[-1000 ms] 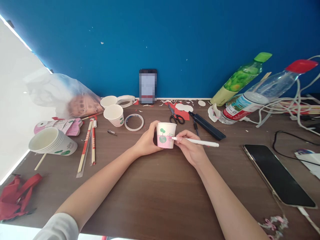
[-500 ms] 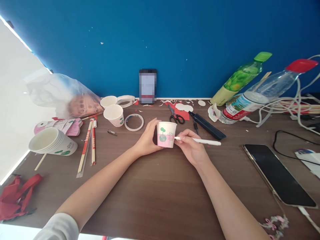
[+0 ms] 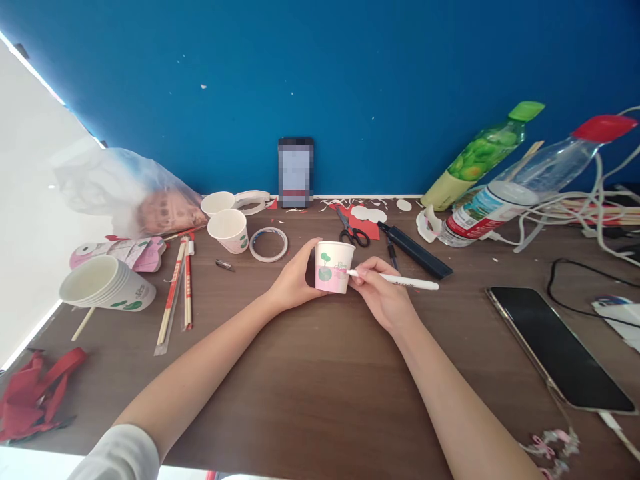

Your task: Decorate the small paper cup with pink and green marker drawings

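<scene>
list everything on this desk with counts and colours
paper cup: 1, white and pink, desk centre
marker: 1, white, tip at paper cup
spare cups: 2, white, back left
cup stack: 1, white, lying left
tape roll: 1, clear, back centre
scissors: 1, black-handled, back centre
upright phone: 1, black, against wall
flat phone: 1, black, right
bottles: 2, green-capped, red-capped, back right
desk: 1, brown
left hand: holding paper cup
right hand: holding marker

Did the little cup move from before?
No, hardly: the paper cup, in the left hand with the right hand's pen on it, still stands just this side of the scissors.
</scene>
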Demonstrator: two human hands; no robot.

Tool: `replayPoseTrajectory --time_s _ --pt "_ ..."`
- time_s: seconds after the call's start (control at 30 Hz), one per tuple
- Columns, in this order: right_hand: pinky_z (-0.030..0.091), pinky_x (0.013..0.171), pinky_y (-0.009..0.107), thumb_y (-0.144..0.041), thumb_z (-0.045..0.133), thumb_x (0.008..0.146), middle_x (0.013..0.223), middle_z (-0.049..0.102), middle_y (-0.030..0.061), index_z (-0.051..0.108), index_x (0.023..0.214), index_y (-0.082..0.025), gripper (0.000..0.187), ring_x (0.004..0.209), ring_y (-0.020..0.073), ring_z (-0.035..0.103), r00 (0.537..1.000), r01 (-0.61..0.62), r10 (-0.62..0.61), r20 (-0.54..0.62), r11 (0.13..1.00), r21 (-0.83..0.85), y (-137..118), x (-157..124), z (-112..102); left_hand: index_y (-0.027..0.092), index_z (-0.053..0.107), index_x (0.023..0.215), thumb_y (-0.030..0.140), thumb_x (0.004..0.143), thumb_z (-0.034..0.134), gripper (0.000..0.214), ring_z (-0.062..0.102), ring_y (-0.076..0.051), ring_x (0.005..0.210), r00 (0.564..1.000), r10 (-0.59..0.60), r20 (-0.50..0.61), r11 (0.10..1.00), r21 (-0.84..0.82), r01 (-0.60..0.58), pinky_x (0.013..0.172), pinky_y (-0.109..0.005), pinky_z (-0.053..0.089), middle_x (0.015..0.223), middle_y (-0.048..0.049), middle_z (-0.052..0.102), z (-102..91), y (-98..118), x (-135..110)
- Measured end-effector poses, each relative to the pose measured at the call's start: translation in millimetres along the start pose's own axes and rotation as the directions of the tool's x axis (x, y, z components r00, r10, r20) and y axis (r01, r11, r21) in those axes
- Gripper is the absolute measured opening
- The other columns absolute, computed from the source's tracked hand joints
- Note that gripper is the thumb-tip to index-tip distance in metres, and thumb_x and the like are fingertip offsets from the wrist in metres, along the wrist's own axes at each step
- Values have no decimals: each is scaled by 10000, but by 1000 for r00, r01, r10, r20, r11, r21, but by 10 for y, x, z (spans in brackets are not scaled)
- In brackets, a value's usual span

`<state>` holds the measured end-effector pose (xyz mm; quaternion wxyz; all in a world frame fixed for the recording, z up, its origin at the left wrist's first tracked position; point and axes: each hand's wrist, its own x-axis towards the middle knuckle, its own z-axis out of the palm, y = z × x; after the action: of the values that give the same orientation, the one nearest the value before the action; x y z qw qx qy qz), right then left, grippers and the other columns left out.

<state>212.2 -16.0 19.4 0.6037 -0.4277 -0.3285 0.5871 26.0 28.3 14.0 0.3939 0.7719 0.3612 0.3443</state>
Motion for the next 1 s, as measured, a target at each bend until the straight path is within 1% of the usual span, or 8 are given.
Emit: replayPoseTrajectory --time_s 0.13,0.33,0.53,0.7,0.83,1.0 --pt "439 712 311 -257 787 628 566 527 -43 607 573 -208 195 617 106 469 1000 -4 4 1 1000 -13 25 6 -15 197 270 1423 293 619 830 984 382 -333 1395 1000 -29 2 1000 9 29 1156 -466 317 1516 -156 363 1 -19 6" --pt "433 723 323 -255 777 637 562 513 -43 590 568 -206 205 616 109 458 1000 -11 11 11 999 -31 38 12 -42 224 255 1441 293 599 842 1029 407 -339 1381 999 -53 1 998 -14 53 1159 -475 307 1505 -143 390 2 -27 2" --pt "396 654 307 -263 765 646 545 497 -44 571 570 -215 214 597 115 439 1000 7 -5 26 998 -59 29 3 -24 221 235 1455 294 597 839 1052 403 -346 1384 997 -81 8 996 -24 81 1151 -488 317 1509 -148 386 0 -28 -4" --pt "334 592 291 -234 745 625 520 491 -42 552 534 -213 215 570 112 407 999 20 -17 27 995 -93 16 -7 6 219 233 1454 317 606 835 1045 396 -350 1389 995 -96 10 995 -20 96 1153 -491 315 1507 -152 390 -4 -8 -6" --pt "296 580 288 -199 720 617 509 492 -42 553 520 -210 194 561 110 399 999 25 -21 36 994 -107 15 -11 4 213 228 1450 305 613 829 1035 404 -347 1384 995 -96 15 995 -16 96 1148 -492 322 1505 -157 392 -8 5 -2" --pt "291 587 290 -186 700 607 505 503 -43 554 510 -209 177 550 109 418 998 25 -17 63 992 -124 6 -18 -4 202 232 1444 328 613 832 1032 407 -344 1382 995 -98 16 995 -18 98 1144 -487 327 1487 -165 414 -7 17 -1"
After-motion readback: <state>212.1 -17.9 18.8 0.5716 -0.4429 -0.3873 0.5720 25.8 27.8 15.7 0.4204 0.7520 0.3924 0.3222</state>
